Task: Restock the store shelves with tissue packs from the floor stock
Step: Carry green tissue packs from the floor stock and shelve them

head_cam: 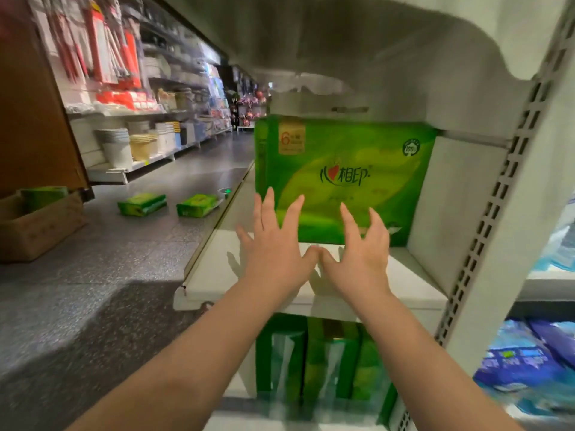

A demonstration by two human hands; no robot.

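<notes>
Both your hands are spread and hold nothing: your left hand (273,244) and right hand (361,253) sit thumb to thumb over the white shelf (413,275), fingertips at the face of the green tissue pack (345,175) standing upright at its back. That pack looks placed, and more green packs (320,362) fill the shelf below. Two tissue packs (141,204) (197,205) lie on the floor and another sits in the cardboard box (37,225), so restocking seems unfinished.
</notes>
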